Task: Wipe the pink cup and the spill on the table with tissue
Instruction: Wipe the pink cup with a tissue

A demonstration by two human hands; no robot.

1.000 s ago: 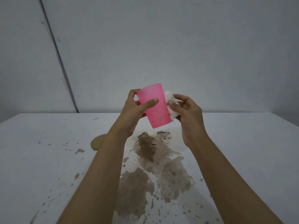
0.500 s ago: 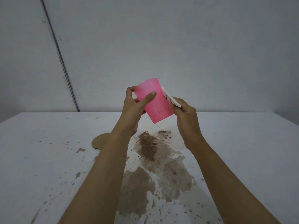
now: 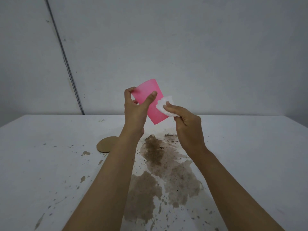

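Left hand (image 3: 135, 110) grips pink cup (image 3: 150, 100); right hand (image 3: 186, 124) pinches tissue (image 3: 164, 105) above spill (image 3: 166, 172), cardboard disc (image 3: 106, 145) nearby

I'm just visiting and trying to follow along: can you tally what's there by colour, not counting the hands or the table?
Pink: 1, the pink cup, held in the left hand
White: 1, the tissue, pinched in the right hand
Brown: 2, the spill and a flat round disc
Total: 4
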